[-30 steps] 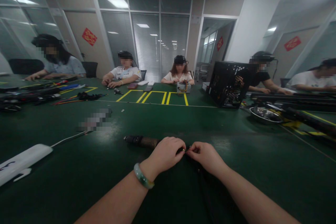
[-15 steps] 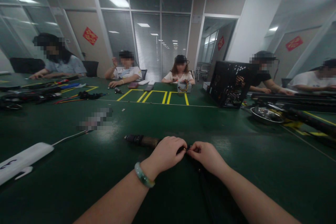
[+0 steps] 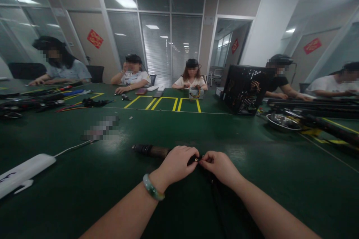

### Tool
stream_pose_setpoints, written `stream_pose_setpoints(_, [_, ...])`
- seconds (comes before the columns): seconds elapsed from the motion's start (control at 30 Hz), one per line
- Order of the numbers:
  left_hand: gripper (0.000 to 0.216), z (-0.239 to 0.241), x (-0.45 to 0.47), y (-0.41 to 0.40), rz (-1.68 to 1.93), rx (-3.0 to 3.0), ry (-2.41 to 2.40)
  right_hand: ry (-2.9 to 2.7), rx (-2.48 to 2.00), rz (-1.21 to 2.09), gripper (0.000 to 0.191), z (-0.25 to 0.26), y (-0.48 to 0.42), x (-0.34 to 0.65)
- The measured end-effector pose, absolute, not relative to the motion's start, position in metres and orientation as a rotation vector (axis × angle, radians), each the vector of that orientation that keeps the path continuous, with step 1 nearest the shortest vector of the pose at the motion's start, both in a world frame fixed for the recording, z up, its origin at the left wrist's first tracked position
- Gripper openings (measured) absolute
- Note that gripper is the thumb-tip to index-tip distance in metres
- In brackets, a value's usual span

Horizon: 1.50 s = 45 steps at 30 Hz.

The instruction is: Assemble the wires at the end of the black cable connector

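Note:
A dark cylindrical tool (image 3: 158,152) lies on the green tabletop, with a ribbed black collar and a small metallic tip at its left end. My left hand (image 3: 181,160) is closed over its right end and covers that part. At my left fingertips shows a tiny brass-coloured piece (image 3: 196,160). My right hand (image 3: 218,164) is pinched right beside it, fingertips nearly meeting the left ones; what lies between its fingers is too small to tell. A dark cable-like strip (image 3: 217,198) runs from under my right hand toward me.
On the left lies a white power strip (image 3: 30,173) with a cord. A black computer case (image 3: 244,89), a metal bowl (image 3: 283,122) and long black parts (image 3: 331,130) are at the right. Dark tools and wires (image 3: 33,101) lie far left. Several people sit around the table.
My hands keep almost the same pose at the tool's right end. The view has shifted very slightly. Across the table, a seated person's raised hand has moved nearer the head.

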<state>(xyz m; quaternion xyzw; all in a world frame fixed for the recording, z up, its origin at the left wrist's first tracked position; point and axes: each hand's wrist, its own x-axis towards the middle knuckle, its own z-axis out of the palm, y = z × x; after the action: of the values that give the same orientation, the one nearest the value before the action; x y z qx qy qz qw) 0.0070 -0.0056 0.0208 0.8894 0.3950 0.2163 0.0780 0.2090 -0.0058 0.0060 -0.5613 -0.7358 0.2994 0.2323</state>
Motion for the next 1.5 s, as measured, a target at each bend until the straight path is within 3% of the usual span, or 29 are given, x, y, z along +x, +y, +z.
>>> stream_pose_setpoints(1.5, [0.007,0.0204,0.0077,-0.0031,0.617,2.660,1.207,-2.025,-1.540,0.860,0.015,0.0077,-0.0074,0.2094])
